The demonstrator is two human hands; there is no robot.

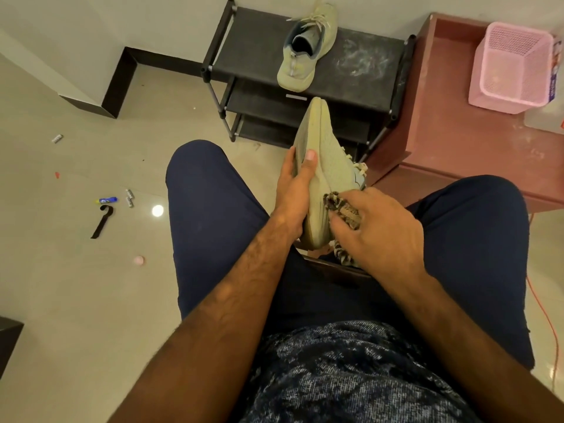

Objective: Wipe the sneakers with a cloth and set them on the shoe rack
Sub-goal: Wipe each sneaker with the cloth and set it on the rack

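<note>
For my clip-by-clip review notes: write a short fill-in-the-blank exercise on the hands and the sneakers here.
1. The ___ hand grips one sneaker.
2. The right hand holds a ___ against it.
3. The other sneaker lies on the shoe rack's ___ shelf.
4. The basket beside the rack is ___.
Missing: left, cloth, top, pink.

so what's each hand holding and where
Left hand grips the sneaker around its middle; right hand holds a bunched cloth against its heel end.
</note>
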